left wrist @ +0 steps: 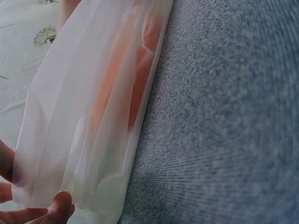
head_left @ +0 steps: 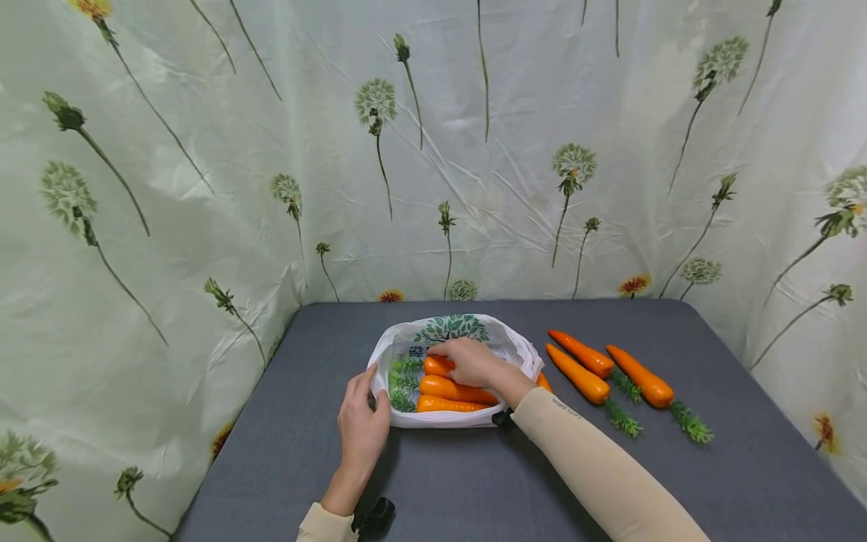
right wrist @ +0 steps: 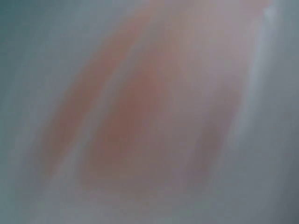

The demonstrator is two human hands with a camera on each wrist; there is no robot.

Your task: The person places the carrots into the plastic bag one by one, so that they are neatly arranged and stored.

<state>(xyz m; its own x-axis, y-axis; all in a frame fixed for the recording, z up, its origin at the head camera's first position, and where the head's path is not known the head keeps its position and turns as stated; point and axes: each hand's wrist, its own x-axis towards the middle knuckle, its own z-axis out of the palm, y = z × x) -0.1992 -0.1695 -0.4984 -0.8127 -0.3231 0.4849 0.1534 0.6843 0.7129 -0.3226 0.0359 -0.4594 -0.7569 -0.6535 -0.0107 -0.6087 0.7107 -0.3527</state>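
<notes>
We read this as bagging carrots: the left hand (head_left: 363,421) pinches the left rim of the white bag (head_left: 440,422); inside, the right hand (head_left: 476,364) grips the farthest visible carrot (head_left: 439,366). Next calls, we judge, for releasing and clearing the rim. Three loose carrots (head_left: 578,374) lie right of the bag.

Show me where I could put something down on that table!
The grey table is bare left of the left hand and bag, and between the forearms, nearer than the bag. It's crowded inside the bag, with the right hand and carrots, and right of it, where three loose carrots lie.
</notes>
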